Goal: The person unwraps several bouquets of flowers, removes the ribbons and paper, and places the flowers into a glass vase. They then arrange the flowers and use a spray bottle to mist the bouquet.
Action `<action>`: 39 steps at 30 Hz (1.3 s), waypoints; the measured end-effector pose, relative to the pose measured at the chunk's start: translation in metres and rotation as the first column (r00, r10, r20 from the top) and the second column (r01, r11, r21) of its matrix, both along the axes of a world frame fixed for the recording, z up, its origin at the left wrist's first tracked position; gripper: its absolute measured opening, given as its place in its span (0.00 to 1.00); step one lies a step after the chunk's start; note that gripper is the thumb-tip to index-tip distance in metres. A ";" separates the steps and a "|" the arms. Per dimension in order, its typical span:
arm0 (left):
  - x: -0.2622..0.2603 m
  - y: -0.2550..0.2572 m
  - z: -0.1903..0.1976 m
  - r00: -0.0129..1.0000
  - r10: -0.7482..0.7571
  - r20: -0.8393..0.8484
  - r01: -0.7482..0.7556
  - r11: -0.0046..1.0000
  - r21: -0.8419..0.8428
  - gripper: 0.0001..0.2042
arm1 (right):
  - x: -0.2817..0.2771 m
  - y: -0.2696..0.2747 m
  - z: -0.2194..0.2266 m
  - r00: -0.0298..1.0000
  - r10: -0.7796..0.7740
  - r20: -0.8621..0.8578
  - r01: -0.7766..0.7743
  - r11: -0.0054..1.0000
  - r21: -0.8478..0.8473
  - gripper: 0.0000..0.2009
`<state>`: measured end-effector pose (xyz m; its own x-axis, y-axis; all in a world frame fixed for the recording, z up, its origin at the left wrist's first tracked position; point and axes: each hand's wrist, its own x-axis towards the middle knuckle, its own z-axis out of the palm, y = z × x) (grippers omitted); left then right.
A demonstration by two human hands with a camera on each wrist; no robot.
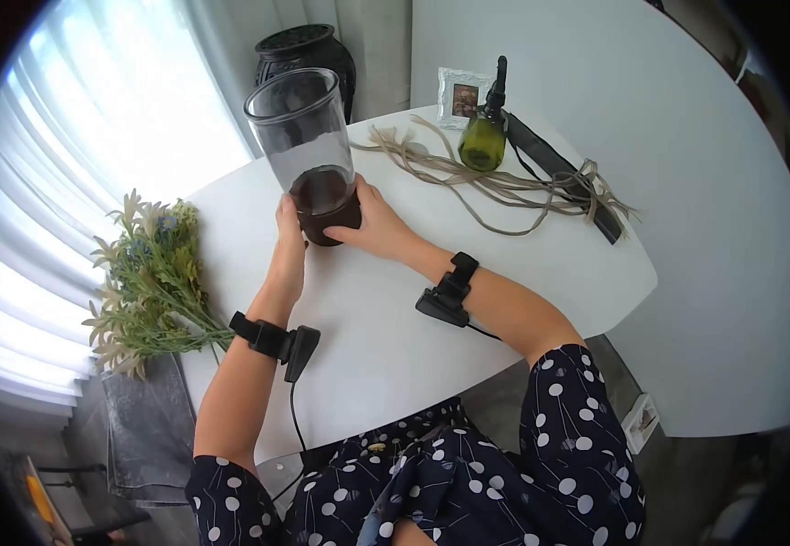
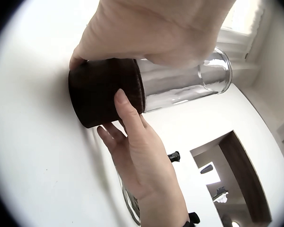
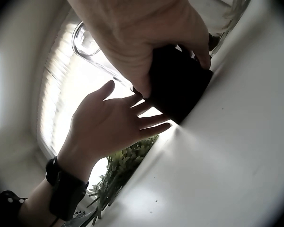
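A tall clear glass vase [image 1: 299, 132] with a dark brown base [image 2: 102, 90] stands upright on the white table [image 1: 368, 328], both hands low on it. My right hand [image 1: 381, 223] grips the base from the right, thumb on the near side and fingers round the far side. Along the left side lies my left hand [image 1: 288, 246]. In the right wrist view this left hand [image 3: 111, 120] has its fingers straight and spread, fingertips right at the base [image 3: 175, 85]. The glass part shows nothing inside it.
Artificial flowers [image 1: 154, 273] lie at the table's left edge. To the right are long dried strands [image 1: 468, 177], a green spray bottle [image 1: 483, 144], a black strap-like strip [image 1: 545, 150] and a white picture frame [image 1: 450, 102]. A black patterned urn [image 1: 313, 45] stands behind the vase.
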<state>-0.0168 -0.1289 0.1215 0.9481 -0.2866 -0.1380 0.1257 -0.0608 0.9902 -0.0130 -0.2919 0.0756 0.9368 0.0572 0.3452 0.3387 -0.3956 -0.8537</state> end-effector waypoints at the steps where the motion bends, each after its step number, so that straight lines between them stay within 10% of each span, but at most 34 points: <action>1: -0.004 0.003 0.001 1.000 0.004 -0.009 -0.004 1.000 -0.001 0.35 | -0.006 0.003 0.003 1.000 0.012 -0.013 -0.012 1.000 -0.002 0.42; 12: -0.037 0.041 0.009 0.997 0.050 0.058 -0.055 0.994 0.090 0.34 | -0.027 0.016 -0.001 0.994 0.087 -0.061 -0.089 0.996 -0.016 0.49; 15: -0.051 0.073 0.013 0.955 0.085 0.284 -0.157 0.959 0.238 0.27 | -0.047 0.020 0.014 0.989 -0.140 -0.041 0.138 0.989 -0.052 0.40; 17: -0.075 0.095 0.032 0.871 -0.065 0.488 -0.336 0.646 0.686 0.18 | -0.056 0.016 0.023 0.990 -0.107 -0.093 0.118 0.986 0.121 0.28; 33: -0.084 0.126 0.006 0.778 -0.014 0.628 -0.513 0.563 0.648 0.09 | -0.081 0.017 0.015 0.961 0.181 -0.207 -0.183 0.983 0.013 0.15; 39: -0.104 0.130 0.013 0.661 -0.169 0.731 -0.698 0.219 0.682 0.10 | -0.081 0.014 0.010 0.951 0.210 -0.228 -0.202 0.978 0.059 0.14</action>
